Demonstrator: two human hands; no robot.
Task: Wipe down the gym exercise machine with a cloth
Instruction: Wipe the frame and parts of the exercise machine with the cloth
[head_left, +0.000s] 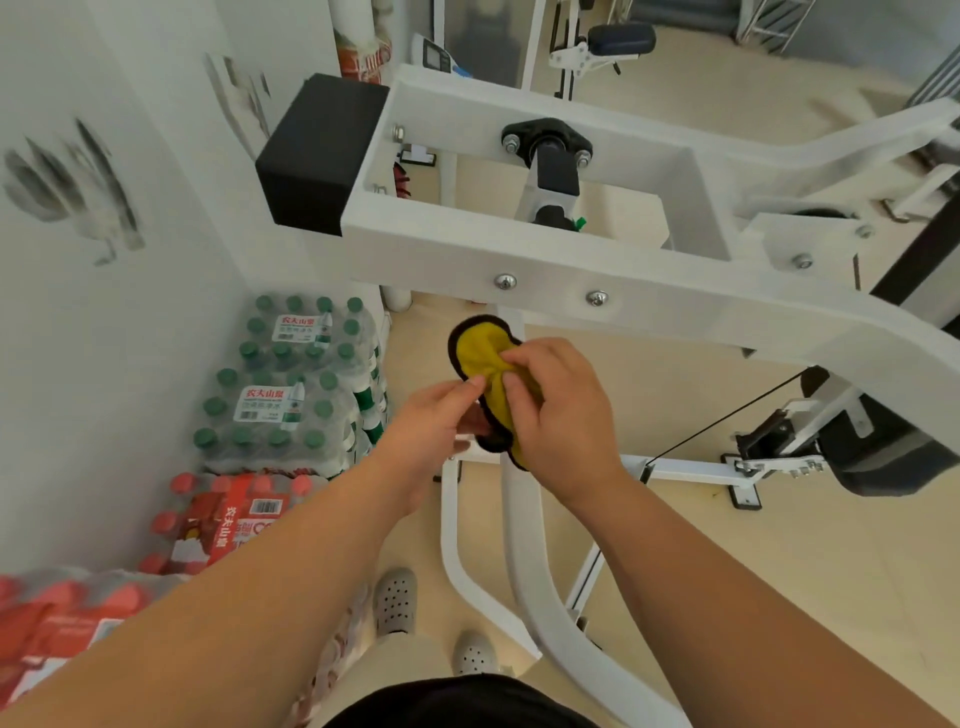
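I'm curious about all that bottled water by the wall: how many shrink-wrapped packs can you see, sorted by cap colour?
Green-capped packs: 2, stacked
Red-capped packs: 2, the nearer one cut by the picture's edge
Total: 4 packs in view

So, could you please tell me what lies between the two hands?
In the head view, the yellow cloth with its dark edging lies between them: the left hand pinches one side and the right hand grips the other.

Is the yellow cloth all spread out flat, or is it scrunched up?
Scrunched up. The yellow cloth is bunched and wrinkled between the left hand and right hand, its dark edge curling round, not touching the white machine frame.
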